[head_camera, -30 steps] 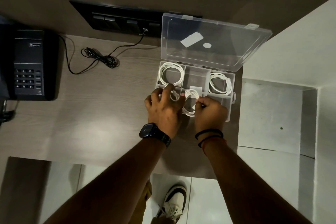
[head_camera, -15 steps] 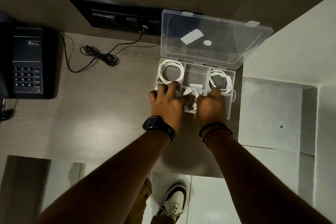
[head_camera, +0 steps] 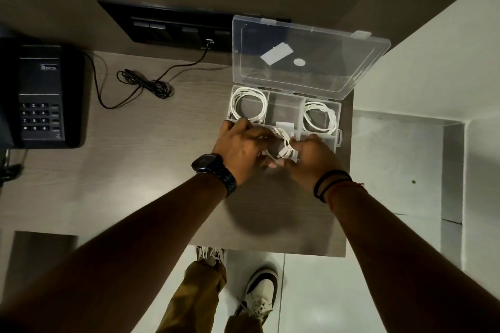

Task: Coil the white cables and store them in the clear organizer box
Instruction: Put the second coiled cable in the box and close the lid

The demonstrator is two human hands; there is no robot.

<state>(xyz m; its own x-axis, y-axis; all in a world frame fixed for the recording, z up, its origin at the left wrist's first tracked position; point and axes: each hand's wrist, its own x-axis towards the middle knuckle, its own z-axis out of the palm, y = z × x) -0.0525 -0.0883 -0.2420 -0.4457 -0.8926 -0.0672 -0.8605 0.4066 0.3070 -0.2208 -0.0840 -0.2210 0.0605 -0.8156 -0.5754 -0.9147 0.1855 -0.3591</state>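
A clear organizer box (head_camera: pixel 285 97) stands open on the wooden desk, its lid (head_camera: pixel 311 54) tilted back. One coiled white cable (head_camera: pixel 248 105) lies in the far left compartment. Another coiled white cable (head_camera: pixel 320 119) lies in the far right compartment. A third white cable coil (head_camera: pixel 282 144) sits over the near middle compartment, between my hands. My left hand (head_camera: pixel 240 149) presses on its left side, and my right hand (head_camera: pixel 313 157) pinches its right side and plug ends. My hands hide the near compartments.
A black desk phone (head_camera: pixel 40 94) sits at the far left, its black cord (head_camera: pixel 146 84) running to a dark socket panel (head_camera: pixel 173 27) on the wall. The desk's right edge (head_camera: pixel 349 184) lies just beyond the box; tiled floor and my shoes show below.
Both hands have drawn slightly back toward me over the near middle compartment, fingers closing tighter on the small cable coil. The box and the two stored coils have not moved.
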